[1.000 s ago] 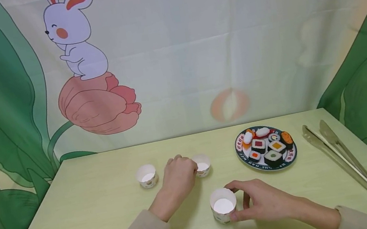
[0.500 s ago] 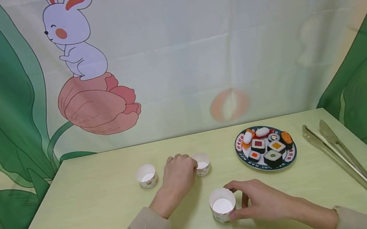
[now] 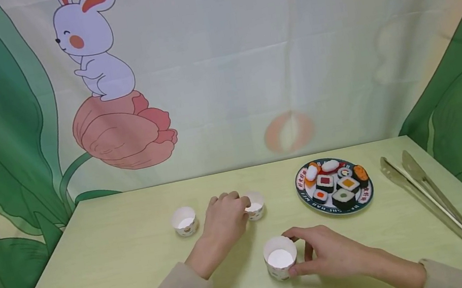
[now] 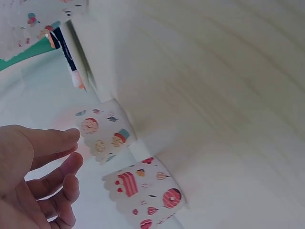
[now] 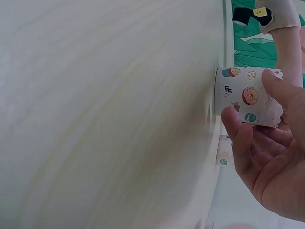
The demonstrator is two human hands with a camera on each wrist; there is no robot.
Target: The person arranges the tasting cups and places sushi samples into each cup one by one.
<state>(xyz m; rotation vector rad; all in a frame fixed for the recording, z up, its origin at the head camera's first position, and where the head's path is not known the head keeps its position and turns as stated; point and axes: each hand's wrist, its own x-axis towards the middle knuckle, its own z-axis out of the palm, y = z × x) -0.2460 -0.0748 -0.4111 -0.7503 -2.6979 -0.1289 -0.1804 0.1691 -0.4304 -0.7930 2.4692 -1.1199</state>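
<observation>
Near the table's front, my right hand (image 3: 334, 250) pinches a white paper baking cup (image 3: 280, 258) from its right side, thumb in front and fingers behind. The right wrist view shows this printed cup (image 5: 245, 95) with the thumb at its scalloped rim. My left hand (image 3: 226, 217) hovers beside a second baking cup (image 3: 255, 206), its fingers loosely bent. In the left wrist view the left hand (image 4: 47, 176) has its fingertips close to a printed cup (image 4: 107, 131), with nothing visible between them. A third baking cup (image 3: 185, 221) stands upright left of the left hand.
A round plate (image 3: 302, 194) of toy sushi sits at the back right of the table (image 3: 96, 263). Metal tongs (image 3: 434, 203) lie along the right side. A printed cloth (image 3: 213, 82) with a rabbit and flowers hangs behind the table.
The left hand's fingers have loosened and lifted slightly at the middle cup's rim. The right hand and its cup have shifted very slightly left.
</observation>
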